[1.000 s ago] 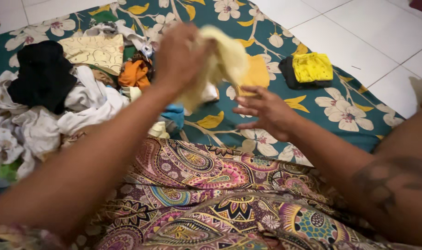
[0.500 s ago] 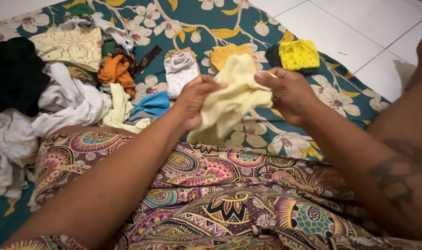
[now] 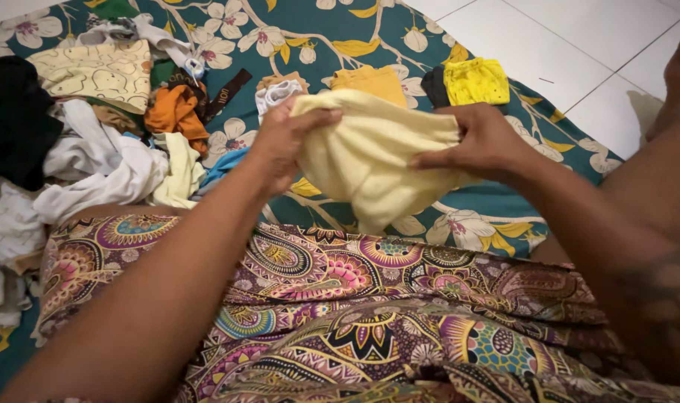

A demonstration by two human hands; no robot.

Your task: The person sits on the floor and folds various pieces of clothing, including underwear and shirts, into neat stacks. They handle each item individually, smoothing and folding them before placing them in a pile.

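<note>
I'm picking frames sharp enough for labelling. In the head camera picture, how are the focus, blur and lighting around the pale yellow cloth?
Head view: the pale yellow cloth and both hands, left hand and right hand, look fairly sharp; the near forearms are soft; light is even and indoor, without harsh glare; a soft shadow falls on the white floor tiles at right.

Clothes heap (image 3: 93,149) on floral sheet (image 3: 340,30)

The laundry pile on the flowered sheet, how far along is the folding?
Done: a few small folded pieces, orange-yellow, white and bright yellow, lie on the flowered sheet. In hand: the left hand and right hand hold a pale yellow garment spread between them. Left: a big unsorted heap lies to the left, so most remains.
</note>
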